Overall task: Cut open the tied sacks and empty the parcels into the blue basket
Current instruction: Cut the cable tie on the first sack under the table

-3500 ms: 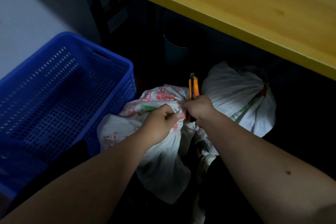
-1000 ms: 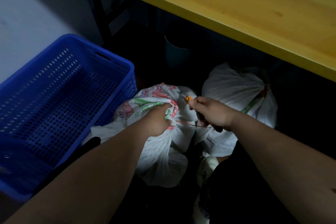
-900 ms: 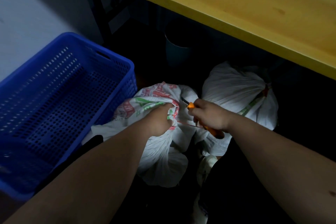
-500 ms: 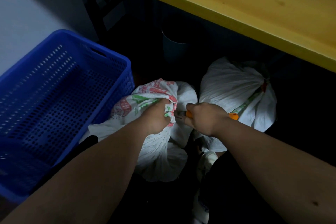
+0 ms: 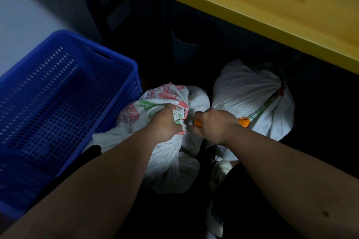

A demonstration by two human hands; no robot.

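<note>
A white woven sack with red and green print (image 5: 167,165) stands on the dark floor in the middle. My left hand (image 5: 165,124) grips its gathered neck. My right hand (image 5: 213,126) holds an orange utility knife (image 5: 243,121) level, its blade end pointing left at the neck right beside my left hand. A second white sack (image 5: 250,99), tied with a red cord at its top right, sits behind and to the right. The blue perforated basket (image 5: 124,64) stands at the left, with nothing visible inside.
A yellow wooden table edge (image 5: 252,15) overhangs the sacks at the top right. A dark round bin (image 5: 184,50) stands under the table behind the sacks. A pale shoe (image 5: 219,169) shows below the sacks. A light wall runs along the left.
The knife has swung from upright beside the sack's neck to lying level, blade end pointing left at the neck. My left hand has kept its grip on the gathered neck.
</note>
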